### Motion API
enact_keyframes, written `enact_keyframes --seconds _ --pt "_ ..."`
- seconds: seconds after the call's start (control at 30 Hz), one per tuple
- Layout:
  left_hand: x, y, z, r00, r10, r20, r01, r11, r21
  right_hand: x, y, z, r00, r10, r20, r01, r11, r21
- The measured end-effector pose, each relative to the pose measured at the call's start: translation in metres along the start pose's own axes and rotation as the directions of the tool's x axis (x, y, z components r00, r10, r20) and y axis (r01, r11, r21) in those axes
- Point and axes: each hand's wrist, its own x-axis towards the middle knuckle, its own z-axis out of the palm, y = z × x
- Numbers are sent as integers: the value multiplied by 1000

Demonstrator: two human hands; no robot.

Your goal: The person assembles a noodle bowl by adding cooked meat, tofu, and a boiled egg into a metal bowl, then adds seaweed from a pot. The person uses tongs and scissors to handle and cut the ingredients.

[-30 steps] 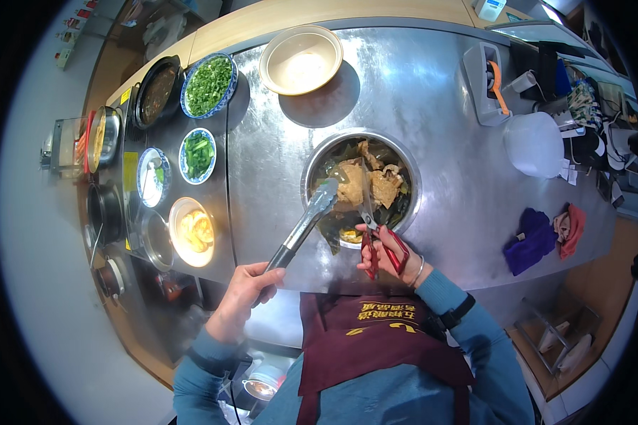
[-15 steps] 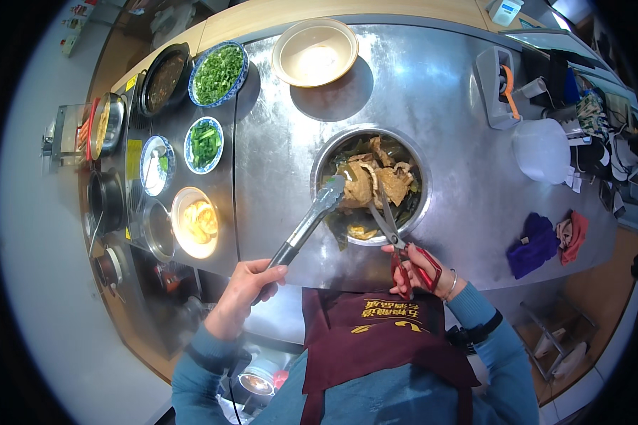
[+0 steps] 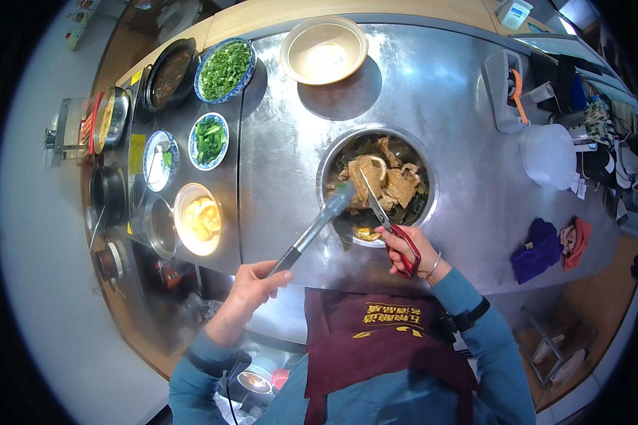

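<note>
My left hand [image 3: 256, 287] grips the black handle of metal tongs [image 3: 309, 235], whose tips reach over the left side of a round metal bowl [image 3: 433, 204]. Those tips touch a large brown piece of meat [image 3: 368, 174]; whether they pinch it is hard to see. Red-handled scissors [image 3: 377, 205] are wrapped in the fingers of my right hand [image 3: 407, 253]. Their blades lie over the meat, nearly together. More brown chunks [image 3: 402, 185] and dark green leafy strips [image 3: 412, 205] fill the bowl, with a yellowish piece [image 3: 364, 233] near its front rim.
A cream bowl [image 3: 307, 47] stands at the back. Leftward are bowls of chopped scallions [image 3: 225, 69] and cut greens [image 3: 210, 139], a bowl with yellow food [image 3: 201, 218], and a dark pot [image 3: 169, 75]. A purple cloth [image 3: 536, 249] and a white-and-orange dispenser [image 3: 505, 92] are at right.
The scissors have closed from a wider opening, and their red handles have come together in my right hand. My left hand still holds the tongs at the meat.
</note>
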Motion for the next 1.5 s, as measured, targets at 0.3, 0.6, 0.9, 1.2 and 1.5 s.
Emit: enact_keyframes --seconds 0.3,0.6,0.9,1.2,1.5 --pt "44 22 3 961 255 -104 -194 895 401 -43 16 2 995 96 -31 -97 995 -9" --pt "11 32 8 760 650 -19 -356 442 823 -45 -4 -10 948 128 292 -234 902 364" --pt "5 47 1 690 722 52 -342 261 903 23 -6 -13 972 -30 235 -95 860 502" --pt "50 99 -2 826 560 66 -307 348 886 -45 4 4 998 4 58 -20 959 283" --pt "35 97 -3 753 640 151 -377 231 897 -46 4 6 962 16 273 -179 791 585"
